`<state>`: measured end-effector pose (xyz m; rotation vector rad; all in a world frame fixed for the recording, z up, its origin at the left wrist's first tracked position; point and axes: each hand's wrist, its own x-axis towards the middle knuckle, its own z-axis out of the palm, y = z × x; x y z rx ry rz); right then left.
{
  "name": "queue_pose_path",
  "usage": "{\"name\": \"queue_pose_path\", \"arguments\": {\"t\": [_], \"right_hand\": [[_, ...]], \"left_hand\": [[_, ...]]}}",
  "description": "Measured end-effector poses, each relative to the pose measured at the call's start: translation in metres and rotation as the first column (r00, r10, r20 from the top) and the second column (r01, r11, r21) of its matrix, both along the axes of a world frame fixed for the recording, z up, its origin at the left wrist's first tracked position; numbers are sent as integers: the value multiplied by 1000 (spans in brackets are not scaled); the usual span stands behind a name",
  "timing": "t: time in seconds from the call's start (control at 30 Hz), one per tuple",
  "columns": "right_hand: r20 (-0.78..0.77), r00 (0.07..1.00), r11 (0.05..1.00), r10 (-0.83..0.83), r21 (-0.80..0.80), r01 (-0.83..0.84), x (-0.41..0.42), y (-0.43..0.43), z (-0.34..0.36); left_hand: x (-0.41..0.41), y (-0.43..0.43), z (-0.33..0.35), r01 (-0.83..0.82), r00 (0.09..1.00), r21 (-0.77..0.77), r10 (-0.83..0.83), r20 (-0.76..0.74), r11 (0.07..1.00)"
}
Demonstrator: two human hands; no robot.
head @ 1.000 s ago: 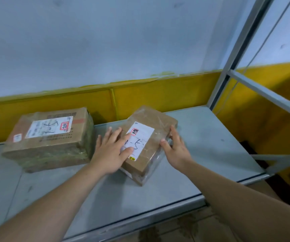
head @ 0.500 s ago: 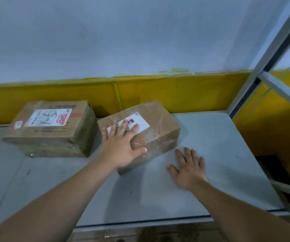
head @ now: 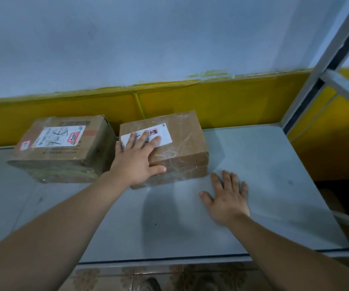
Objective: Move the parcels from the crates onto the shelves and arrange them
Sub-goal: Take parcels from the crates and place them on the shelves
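- My left hand [head: 135, 162] lies flat on top of the taped parcel [head: 182, 148]. The fingers are straight and spread over its white label [head: 165, 133], and the thumb runs along the front top edge. It presses and grips nothing.
- My right hand [head: 226, 198] rests palm down on the bare shelf [head: 274, 164], fingers out, just in front of the parcel's right front corner and holding nothing.
- The parcel sits toward the shelf's back edge, about midway along it. It is just beside the larger parcel [head: 64, 148] on its left, and I cannot tell if they touch.
- I judge it a stiff cardboard box, probably light enough to slide under one palm.
- The clear tape looks slick, so a flat palm may slip. To lift or turn it I would take it by the two short ends.
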<state>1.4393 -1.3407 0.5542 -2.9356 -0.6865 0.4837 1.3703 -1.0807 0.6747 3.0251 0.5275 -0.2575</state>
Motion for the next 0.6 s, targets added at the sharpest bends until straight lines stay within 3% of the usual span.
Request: {"name": "queue_pose_path", "arguments": {"t": [0.6], "right_hand": [[9,1000,1000,-25,13,25,0,0,-7]], "left_hand": [[30,39,-3,88,996,44,-88,-8,995]]}}
